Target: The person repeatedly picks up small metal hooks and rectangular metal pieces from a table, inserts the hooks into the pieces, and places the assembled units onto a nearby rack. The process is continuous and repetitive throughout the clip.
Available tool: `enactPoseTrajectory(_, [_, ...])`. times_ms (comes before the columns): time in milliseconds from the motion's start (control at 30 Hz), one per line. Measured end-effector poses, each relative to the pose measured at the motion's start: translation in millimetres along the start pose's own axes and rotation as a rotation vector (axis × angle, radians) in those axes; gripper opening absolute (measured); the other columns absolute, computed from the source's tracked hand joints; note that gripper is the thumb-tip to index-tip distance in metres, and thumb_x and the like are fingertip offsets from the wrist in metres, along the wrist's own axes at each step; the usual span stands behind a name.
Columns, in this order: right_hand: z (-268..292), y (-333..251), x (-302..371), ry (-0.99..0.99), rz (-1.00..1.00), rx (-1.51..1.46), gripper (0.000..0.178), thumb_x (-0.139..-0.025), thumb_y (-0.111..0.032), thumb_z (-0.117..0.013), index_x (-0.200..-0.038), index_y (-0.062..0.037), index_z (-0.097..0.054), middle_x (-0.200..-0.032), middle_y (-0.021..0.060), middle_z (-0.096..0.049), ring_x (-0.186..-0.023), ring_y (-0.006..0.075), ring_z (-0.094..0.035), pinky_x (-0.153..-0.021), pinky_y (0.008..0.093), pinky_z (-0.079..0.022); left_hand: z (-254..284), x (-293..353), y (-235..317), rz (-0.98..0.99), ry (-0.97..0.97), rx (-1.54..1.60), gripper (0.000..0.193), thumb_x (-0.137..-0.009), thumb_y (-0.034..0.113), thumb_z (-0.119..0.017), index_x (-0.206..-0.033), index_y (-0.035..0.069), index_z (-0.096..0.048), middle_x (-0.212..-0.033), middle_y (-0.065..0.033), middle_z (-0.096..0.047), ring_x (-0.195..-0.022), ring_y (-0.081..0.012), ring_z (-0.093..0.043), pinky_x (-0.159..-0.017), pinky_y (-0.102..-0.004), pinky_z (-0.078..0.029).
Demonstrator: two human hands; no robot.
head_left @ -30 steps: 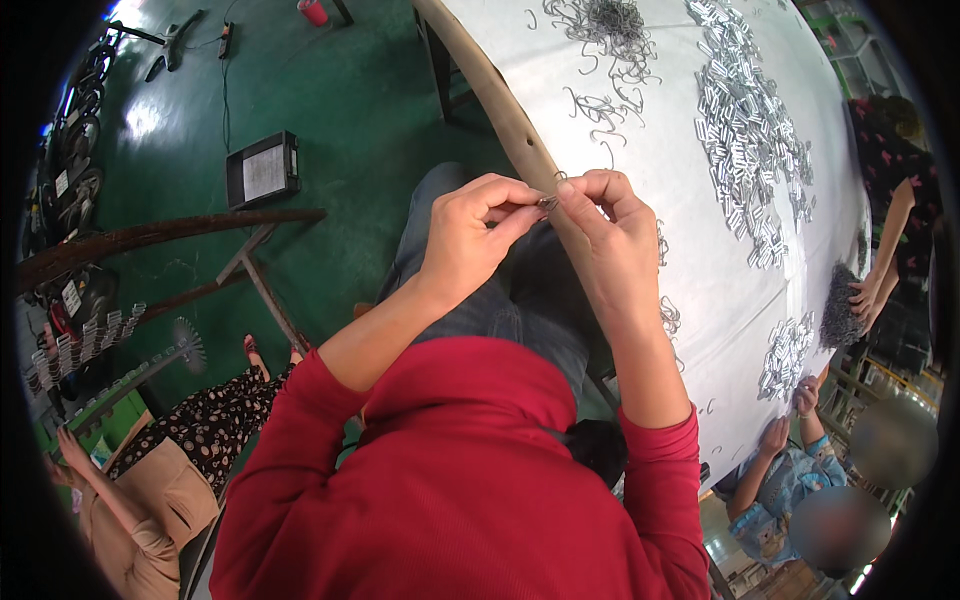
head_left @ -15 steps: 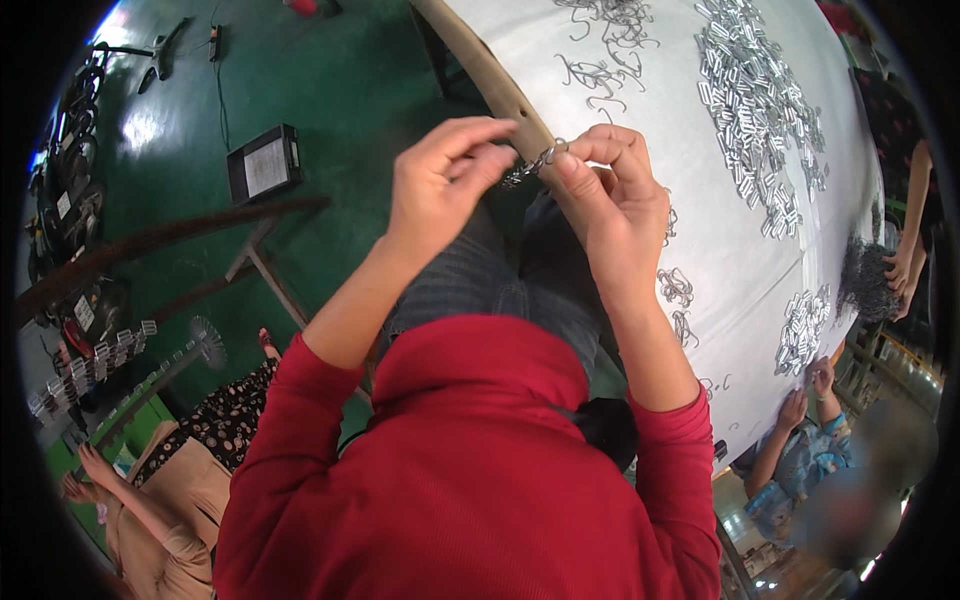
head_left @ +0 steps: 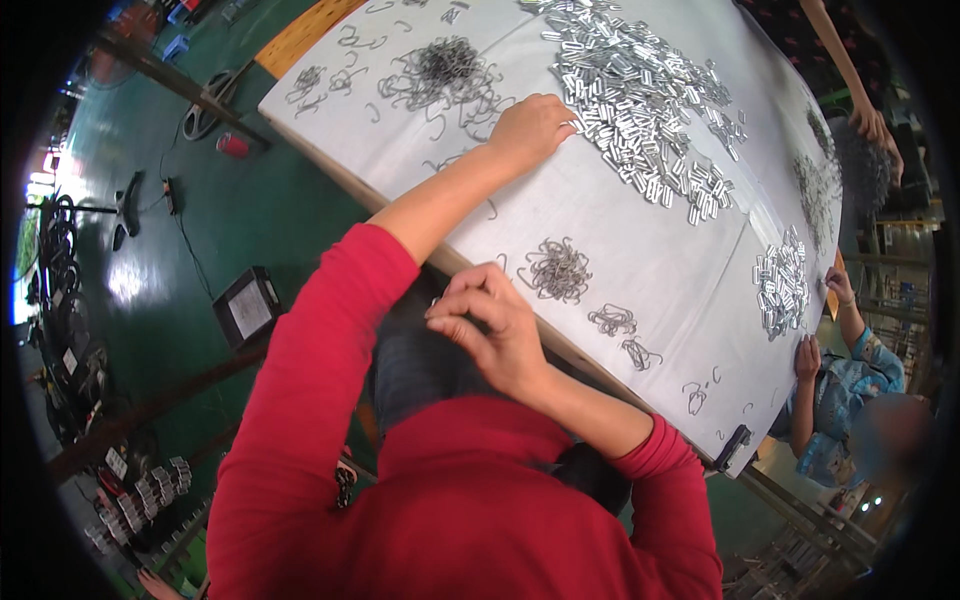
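My left hand (head_left: pixel 535 132) stretches over the white tabletop to the near edge of a large pile of silver metal buckles (head_left: pixel 640 125). Its fingers are closed, and a small silver buckle (head_left: pixel 572 125) shows at the fingertips. My right hand (head_left: pixel 492 325) hovers above my lap, just off the table's edge, with thumb and fingers pinched together. A tiny dark glint sits at its fingertips, too small to name. Beyond that hand, loose bent wire hooks (head_left: pixel 558 270) lie heaped on the table.
A bigger heap of wire hooks (head_left: pixel 447 72) lies farther left. Smaller hook clusters (head_left: pixel 615 320) and a second buckle pile (head_left: pixel 782 285) are to the right. Two other people's hands (head_left: pixel 838 285) (head_left: pixel 875 135) work across the table. A black tray (head_left: pixel 248 308) lies on the green floor.
My left hand has left the linked metal pieces both hands were at and moved right and up to the buckle pile. My right hand has drawn down and left. The view has turned towards the table.
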State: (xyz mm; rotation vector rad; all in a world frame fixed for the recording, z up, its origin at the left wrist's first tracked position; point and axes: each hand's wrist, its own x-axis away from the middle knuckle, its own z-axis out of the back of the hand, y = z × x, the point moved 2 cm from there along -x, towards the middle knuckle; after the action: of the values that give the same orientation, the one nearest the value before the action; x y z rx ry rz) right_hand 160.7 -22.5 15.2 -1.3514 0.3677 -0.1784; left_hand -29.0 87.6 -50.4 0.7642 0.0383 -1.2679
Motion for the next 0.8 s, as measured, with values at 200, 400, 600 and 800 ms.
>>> enactPoseTrajectory(200, [2.0, -1.0, 7.0, -0.056, -0.025, -0.003, 0.011, -0.075, -0.003, -0.072, -0.084, -0.0058, -0.068, -0.092, 0.0047, -0.052, -0.085, 0.0176, -0.056, -0.074, 0.0293, -0.047, -22.2, -25.1, -9.6, -0.134, -0.197, -0.312, 0.025, -0.085, 0.025, -0.06, -0.105, 0.012, -0.065, -0.104, -0.0006, -0.062, -0.1, -0.0196, -0.056, -0.079, -0.034, -0.051])
enactPoseTrajectory(400, [-6.7, 8.3, 17.5, -0.033, -0.063, -0.048, 0.013, -0.072, -0.004, -0.073, -0.084, -0.0057, -0.067, -0.091, 0.006, -0.053, -0.086, 0.0224, -0.055, -0.074, 0.0322, -0.046, -29.4, -18.0, -5.6, -0.304, -0.155, -0.548, 0.02, -0.084, 0.02, -0.058, -0.095, 0.004, -0.062, -0.087, -0.0041, -0.061, -0.09, -0.0207, -0.057, -0.073, -0.0323, -0.049])
enactPoseTrajectory(600, [-13.0, -1.0, 15.6, -0.039, 0.027, 0.056, 0.013, -0.072, -0.003, -0.073, -0.084, -0.0052, -0.067, -0.09, 0.0065, -0.053, -0.085, 0.0223, -0.055, -0.072, 0.0316, -0.046, -6.1, 0.6, -4.7, -0.136, -0.06, -0.417, 0.015, -0.082, 0.015, -0.058, -0.088, 0.002, -0.063, -0.083, -0.0079, -0.062, -0.084, -0.0229, -0.06, -0.072, -0.0343, -0.049])
enactPoseTrajectory(800, [-7.9, -1.8, 12.8, 0.052, 0.048, 0.093, 0.013, -0.072, -0.001, -0.073, -0.083, -0.0044, -0.068, -0.088, 0.0071, -0.051, -0.083, 0.02, -0.055, -0.07, 0.0297, -0.046, 91.6, 89.4, 30.9, 0.426, 0.223, 0.473, 0.016, -0.083, 0.01, -0.063, -0.094, -0.001, -0.067, -0.083, -0.0077, -0.067, -0.073, -0.0117, -0.062, -0.065, -0.0236, -0.048])
